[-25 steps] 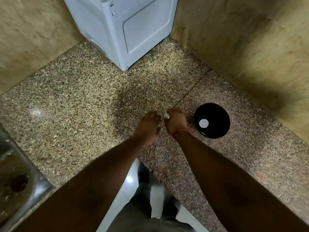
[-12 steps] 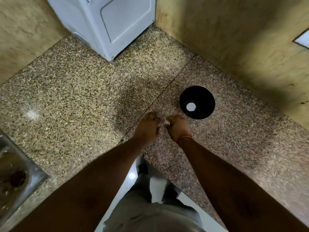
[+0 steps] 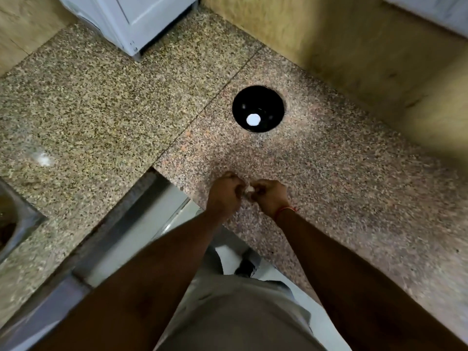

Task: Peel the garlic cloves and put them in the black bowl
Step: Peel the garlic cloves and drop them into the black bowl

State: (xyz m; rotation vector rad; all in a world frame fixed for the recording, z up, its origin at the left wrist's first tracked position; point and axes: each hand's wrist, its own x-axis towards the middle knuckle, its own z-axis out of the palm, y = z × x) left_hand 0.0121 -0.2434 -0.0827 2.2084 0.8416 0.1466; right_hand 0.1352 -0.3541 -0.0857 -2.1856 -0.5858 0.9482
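The speckled granite countertop (image 3: 354, 198) is carrying the black bowl (image 3: 268, 97), which is standing near the wall corner and seemingly holding no cloves yet, only a white glare spot. So the task looks early. The white appliance (image 3: 141, 19) and steel sink (image 3: 15, 219) are well apart, blocking nothing. The left hand (image 3: 224, 193) and right hand (image 3: 271, 197) are both pinching one garlic clove (image 3: 249, 190) between them.

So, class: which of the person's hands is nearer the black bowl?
Right. The right hand sits almost directly below the black bowl; the left hand is further leftward.
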